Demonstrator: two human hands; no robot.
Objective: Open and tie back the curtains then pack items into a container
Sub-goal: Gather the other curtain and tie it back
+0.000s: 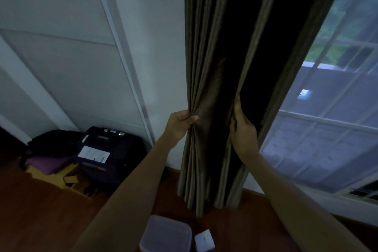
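A dark brown curtain (216, 51) hangs gathered in folds beside the window, reaching nearly to the floor. My left hand (179, 124) pinches the folds on the curtain's left side at mid height. My right hand (242, 127) grips the folds on its right side at about the same height. On the floor below stands a clear plastic container (166, 235) with a lid, and a small white box (204, 239) sits right beside it.
A window (327, 120) covered by a sheer white curtain fills the right side. White sliding wardrobe doors (67, 57) are on the left. A dark suitcase (106, 151), a black bag, purple cloth and cardboard lie in the left corner on the wooden floor.
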